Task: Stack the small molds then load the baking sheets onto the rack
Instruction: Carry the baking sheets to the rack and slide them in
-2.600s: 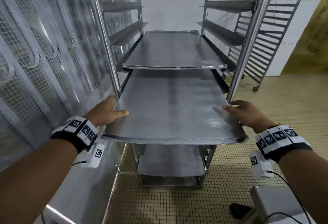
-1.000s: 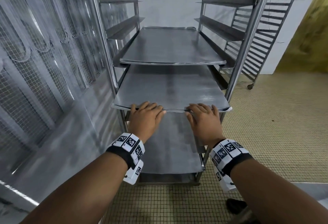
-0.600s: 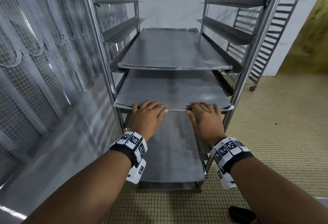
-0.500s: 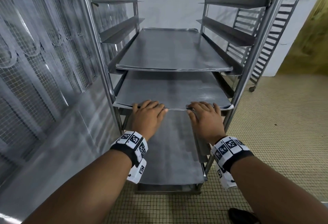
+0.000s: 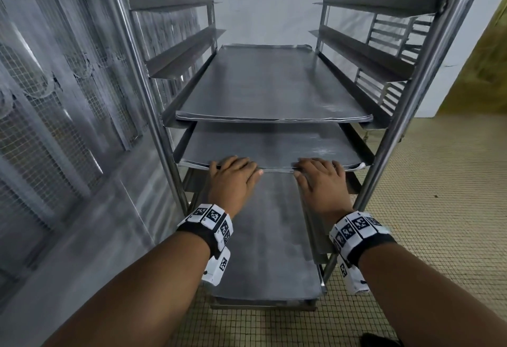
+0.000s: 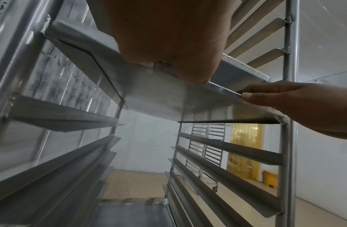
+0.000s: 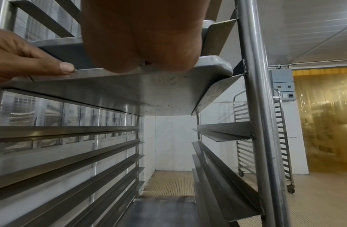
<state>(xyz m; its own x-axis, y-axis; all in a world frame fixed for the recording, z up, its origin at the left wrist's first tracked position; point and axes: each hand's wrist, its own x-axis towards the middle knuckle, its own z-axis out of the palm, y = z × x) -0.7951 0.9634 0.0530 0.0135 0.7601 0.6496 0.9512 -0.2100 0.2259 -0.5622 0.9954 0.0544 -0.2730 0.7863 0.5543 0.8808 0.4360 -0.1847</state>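
While both palms lie flat on the near edge of the middle baking sheet [image 5: 270, 149], at the centre of the head view, the left hand [image 5: 233, 179] and right hand [image 5: 322, 182] keep their fingers straight and close together, thumbs against the rim, pinching nothing. That sheet sits on the runners of the rack [image 5: 137, 77], under an upper baking sheet [image 5: 271, 85] and above a bottom baking sheet [image 5: 263, 237] low in the frame. A second rack [image 5: 389, 33] stands at upper right on the tiled floor [image 5: 439, 182].
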